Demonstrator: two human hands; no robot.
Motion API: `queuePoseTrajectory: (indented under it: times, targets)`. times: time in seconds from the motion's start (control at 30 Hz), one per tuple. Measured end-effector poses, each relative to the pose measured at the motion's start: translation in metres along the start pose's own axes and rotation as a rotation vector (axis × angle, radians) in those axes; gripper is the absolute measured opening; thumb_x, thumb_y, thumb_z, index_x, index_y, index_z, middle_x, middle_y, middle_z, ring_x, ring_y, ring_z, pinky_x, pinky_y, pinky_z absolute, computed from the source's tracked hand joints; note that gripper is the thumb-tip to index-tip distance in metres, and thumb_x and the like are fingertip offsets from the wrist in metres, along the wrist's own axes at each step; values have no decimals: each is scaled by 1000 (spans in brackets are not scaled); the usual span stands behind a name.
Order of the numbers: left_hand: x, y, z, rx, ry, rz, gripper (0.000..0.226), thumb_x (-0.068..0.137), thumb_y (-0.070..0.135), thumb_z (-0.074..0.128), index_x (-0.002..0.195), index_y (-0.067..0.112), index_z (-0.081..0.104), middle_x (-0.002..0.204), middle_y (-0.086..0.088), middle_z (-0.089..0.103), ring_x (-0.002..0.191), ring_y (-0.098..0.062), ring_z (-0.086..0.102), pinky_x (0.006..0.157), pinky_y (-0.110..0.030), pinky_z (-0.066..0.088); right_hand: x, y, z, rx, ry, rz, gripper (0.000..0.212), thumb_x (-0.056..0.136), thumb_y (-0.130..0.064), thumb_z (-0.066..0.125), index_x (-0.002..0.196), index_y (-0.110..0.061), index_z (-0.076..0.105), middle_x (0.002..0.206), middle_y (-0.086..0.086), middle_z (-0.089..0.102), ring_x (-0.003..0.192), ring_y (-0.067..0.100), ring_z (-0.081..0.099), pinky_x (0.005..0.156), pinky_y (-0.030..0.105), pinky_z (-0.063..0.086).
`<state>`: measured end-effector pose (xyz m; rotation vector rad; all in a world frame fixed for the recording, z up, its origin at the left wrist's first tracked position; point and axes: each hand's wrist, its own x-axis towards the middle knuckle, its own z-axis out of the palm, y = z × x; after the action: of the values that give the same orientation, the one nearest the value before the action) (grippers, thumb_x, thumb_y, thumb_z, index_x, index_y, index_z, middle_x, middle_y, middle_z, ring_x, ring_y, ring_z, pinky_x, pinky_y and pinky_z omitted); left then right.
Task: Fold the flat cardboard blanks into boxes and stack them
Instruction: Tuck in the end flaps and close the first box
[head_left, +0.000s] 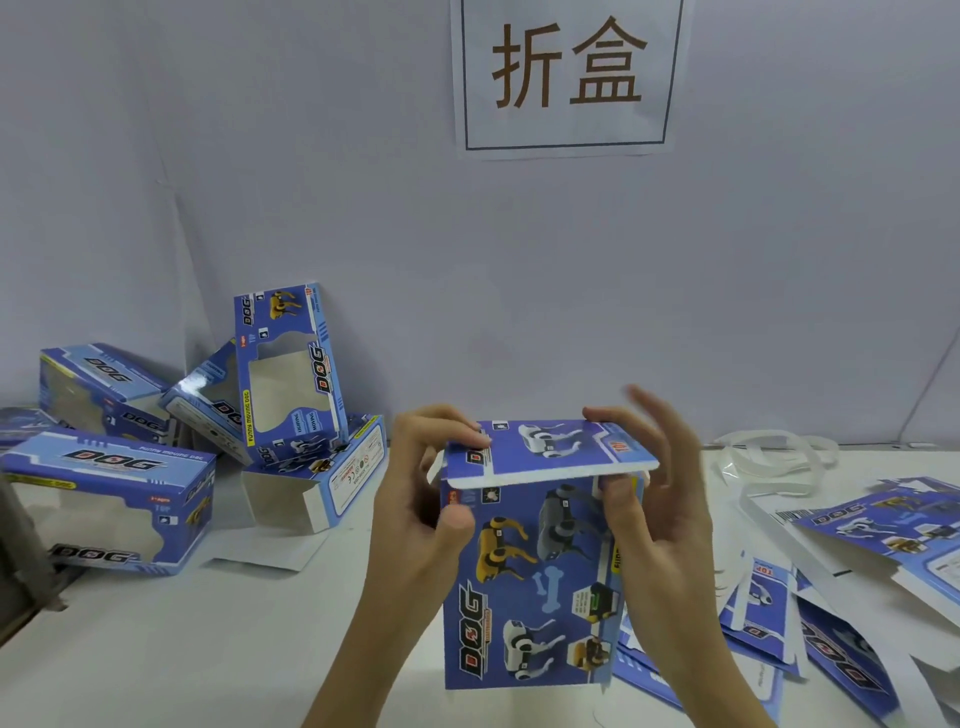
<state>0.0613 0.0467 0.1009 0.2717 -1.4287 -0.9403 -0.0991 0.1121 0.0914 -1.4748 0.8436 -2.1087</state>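
While the left hand (421, 499) pinches the upright blue dog-toy box (524, 582) at its upper left corner, thumb on the front panel, the right hand (649, 499) cups its right edge with fingers half spread over the top flap (550, 452). Bare white tabletop (260, 644) lies at 8 o'clock. Folded boxes (171, 436) pile up at 10 o'clock, flat blanks (841, 597) at 3 o'clock, and a paper sign (566, 73) hangs on the wall at 12.
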Motion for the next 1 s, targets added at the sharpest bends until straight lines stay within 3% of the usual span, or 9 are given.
queuePoseTrajectory:
  times: [0.1,0.17,0.27,0.43,0.53,0.63,0.77,0.9,1.0]
  targets:
    - [4,-5,-2,-14,6,-24,75,64,91,68,97,24,71,113,-6,62,111,-13,69,70,-22,61,-3,2,0,-118,-16,-34,59,90,-75,59,125,-28,65,147,-2,56,137,28,55,75,27,63]
    - [1,-6,-2,-43,2,-73,59,64,91,68,91,39,73,119,0,68,114,-18,70,67,-23,62,-7,2,3,-98,-21,-21,63,85,-83,57,120,-30,64,150,-3,54,134,27,59,75,28,64]
    - [-9,-7,-2,-52,-54,-77,42,80,76,72,100,40,67,132,3,65,125,-38,63,70,-38,65,-9,3,5,-34,-18,41,58,79,-86,61,114,-40,66,149,-5,56,131,30,63,70,36,66]
    - [-10,-2,-3,12,-71,-52,37,88,70,67,108,38,63,132,0,64,128,-45,57,82,-70,56,-15,3,5,-48,-9,92,52,78,-87,62,113,-48,65,125,1,64,112,30,71,66,37,65]
    - [-9,3,-3,30,-107,-55,41,90,73,61,114,40,64,134,1,62,129,-45,57,79,-62,61,-12,-1,5,-68,-33,81,53,80,-86,61,116,-46,64,121,-8,65,110,22,72,65,34,65]
    - [-7,8,-3,153,-116,3,39,94,72,57,113,39,66,133,2,62,131,-37,58,82,-68,58,-6,-6,1,-79,-48,123,56,80,-86,62,117,-44,65,123,-6,67,114,26,71,67,37,65]
    - [-6,9,-3,178,-113,-12,16,93,44,62,107,38,69,130,2,64,135,-34,56,90,-74,51,-2,-8,-5,-100,-99,136,58,87,-79,61,130,-40,63,142,-2,62,130,30,63,78,43,65]
    - [-7,10,-3,193,-110,26,22,94,34,57,107,20,68,129,-2,67,141,-27,52,99,-69,50,-2,-8,-3,-85,-105,88,34,97,-57,57,119,-35,71,156,-9,51,144,25,51,76,40,65]
    - [-7,11,-4,214,-105,28,22,97,36,57,108,21,68,126,-2,67,136,-30,56,93,-62,56,0,-12,0,-99,-94,65,30,95,-51,57,112,-32,73,154,-10,52,144,22,50,73,35,64]
